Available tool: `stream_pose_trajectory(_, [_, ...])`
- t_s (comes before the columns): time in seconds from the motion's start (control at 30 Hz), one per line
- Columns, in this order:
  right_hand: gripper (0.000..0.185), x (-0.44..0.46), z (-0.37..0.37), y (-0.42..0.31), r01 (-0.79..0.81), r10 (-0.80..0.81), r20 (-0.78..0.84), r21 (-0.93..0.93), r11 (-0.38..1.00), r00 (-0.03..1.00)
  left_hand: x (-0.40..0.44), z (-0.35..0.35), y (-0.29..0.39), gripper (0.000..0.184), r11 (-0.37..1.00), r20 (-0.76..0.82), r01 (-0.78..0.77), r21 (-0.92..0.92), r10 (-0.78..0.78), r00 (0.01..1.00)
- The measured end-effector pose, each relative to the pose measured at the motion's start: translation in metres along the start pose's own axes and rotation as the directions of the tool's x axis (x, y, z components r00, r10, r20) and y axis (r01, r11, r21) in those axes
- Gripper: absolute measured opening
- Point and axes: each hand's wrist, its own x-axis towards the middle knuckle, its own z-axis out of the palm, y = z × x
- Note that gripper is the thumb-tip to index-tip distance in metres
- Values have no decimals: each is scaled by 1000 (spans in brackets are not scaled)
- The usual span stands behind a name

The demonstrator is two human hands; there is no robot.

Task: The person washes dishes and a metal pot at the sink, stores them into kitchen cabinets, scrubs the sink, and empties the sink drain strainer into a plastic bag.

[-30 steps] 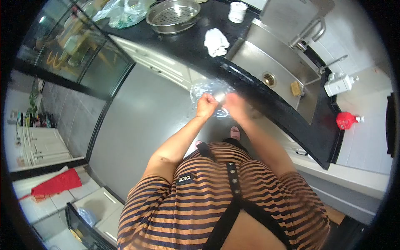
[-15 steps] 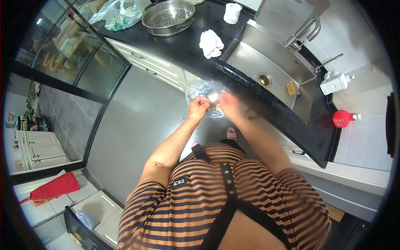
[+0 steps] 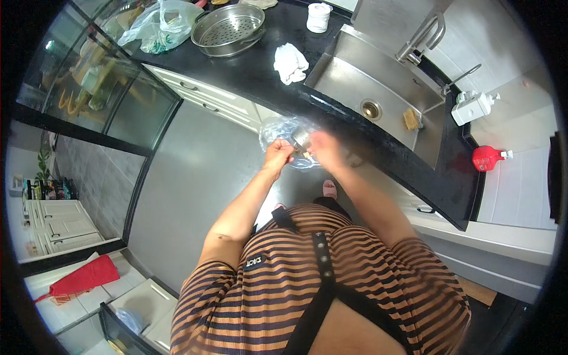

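Note:
My left hand [image 3: 278, 155] is closed, fingertips pinched on something small that I cannot make out. Beside it, my right hand [image 3: 326, 151] is smeared by motion and looks closed around a grey metal tool [image 3: 301, 138] with a broad, blade-like face. The tool's handle is hidden in the fist. Both hands are over a clear plastic bag [image 3: 273, 131] spread open in front of the cabinet, below the counter edge. A few small pale bits [image 3: 307, 155] show between the hands, too small to name.
The dark counter [image 3: 254, 77] bears a perforated steamer pot [image 3: 228, 32], a plastic bag [image 3: 167, 26], a white cloth [image 3: 290, 63] and a white roll [image 3: 319, 18]. In the steel sink [image 3: 349, 71] lies a sponge [image 3: 411, 119]. Bottles, one red [image 3: 486, 158], stand behind.
My hands stay over the bag, the right one blurred in both frames. The view has shifted slightly, so counter items appear a little further left.

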Motion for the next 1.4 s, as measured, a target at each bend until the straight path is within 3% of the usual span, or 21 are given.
stream_pose_trajectory(0.07, [14, 1, -6, 2, -10, 10, -26, 6, 1000, 1000, -4, -5, 4, 11, 997, 51, 79, -26, -78, 996])
stream_pose_trajectory(0.2, [13, 4, -16, 6, -33, 36, -37, 88, 996, 999, -6, -11, 8, 10, 993, 0, 96, -68, -96, 995])
stream_pose_trajectory(0.4, [13, 7, -24, 7, -44, 49, -28, 142, 989, 998, -7, -4, 7, 4, 1000, -1, -6, -19, 6, 1000])
stream_pose_trajectory(0.5, [13, 7, -22, 7, -69, 71, -10, 161, 985, 997, 15, -4, -13, 6, 957, 145, -43, 287, 2, 989])
stream_pose_trajectory(0.53, [14, 7, -21, 7, -80, 82, -4, 173, 982, 997, 28, -9, -21, 11, 873, 189, -92, 479, 1, 982])
stream_pose_trajectory(0.63, [15, 11, -21, 5, -102, 101, 14, 187, 977, 995, 46, -10, -31, 13, 642, 114, -179, 746, 141, 983])
stream_pose_trajectory(0.73, [16, 11, -21, 3, -110, 106, 30, 204, 973, 994, 43, -9, -24, 15, 700, 139, -222, 678, 175, 975])
stream_pose_trajectory(0.8, [17, 10, -20, 2, -110, 106, 30, 223, 968, 994, 25, 1, -2, 22, 954, 59, -1, 300, -18, 998])
stream_pose_trajectory(0.83, [17, 9, -17, 1, -109, 106, 27, 233, 966, 994, 16, 7, 9, 25, 990, 52, 120, 78, -124, 991])
stream_pose_trajectory(0.93, [18, 6, -5, -2, -110, 101, 46, 277, 955, 994, 12, 11, 13, 33, 962, 78, 232, -141, -223, 972])
stream_pose_trajectory(1.1, [16, 3, 6, -10, -55, 44, 40, 343, 938, 998, 18, -6, 8, 36, 922, 166, 269, -278, -230, 959])
stream_pose_trajectory(1.2, [14, 1, 5, -10, -106, 128, -39, 356, 929, 991, 19, -16, 4, 36, 845, 251, 320, -428, -229, 940])
stream_pose_trajectory(1.27, [14, -4, 5, -3, -199, 196, 43, 312, 929, 980, 18, -17, 2, 36, 786, 297, 348, -511, -219, 930])
stream_pose_trajectory(1.33, [15, -8, 10, 6, -314, 284, 148, 261, 913, 947, 17, -16, -1, 35, 812, 255, 304, -498, -197, 946])
stream_pose_trajectory(1.4, [14, -13, 15, 10, -433, 358, 254, 381, 817, 899, 21, -15, -7, 33, 854, 197, 242, -461, -167, 966])
